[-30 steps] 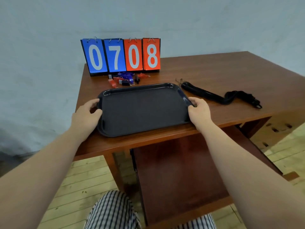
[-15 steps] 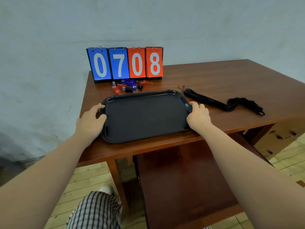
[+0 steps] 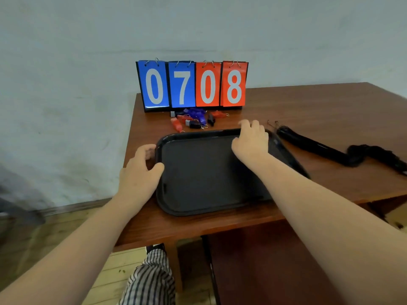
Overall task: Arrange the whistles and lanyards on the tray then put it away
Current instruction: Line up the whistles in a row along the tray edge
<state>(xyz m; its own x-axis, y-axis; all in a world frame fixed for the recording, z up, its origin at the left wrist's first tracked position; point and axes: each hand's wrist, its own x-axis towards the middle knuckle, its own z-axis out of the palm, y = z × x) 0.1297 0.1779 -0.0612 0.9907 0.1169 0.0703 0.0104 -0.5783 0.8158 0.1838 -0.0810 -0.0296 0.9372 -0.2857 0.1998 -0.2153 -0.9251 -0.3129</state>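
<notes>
Pale, scuffed wall [image 3: 66,62] behind. Reddish-brown wooden table [image 3: 319,102] close against it, with a blue and red flip scoreboard [image 3: 191,84] reading 0708 at the back edge. Light plank floor [image 3: 123,274] below, dark skirting [image 3: 77,206] along the wall's foot.

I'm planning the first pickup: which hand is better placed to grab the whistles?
Right. The right hand holds nothing and lies over the far rim of the tray, close to the whistles just beyond it. The left hand grips the tray's left edge, farther from them.
</notes>
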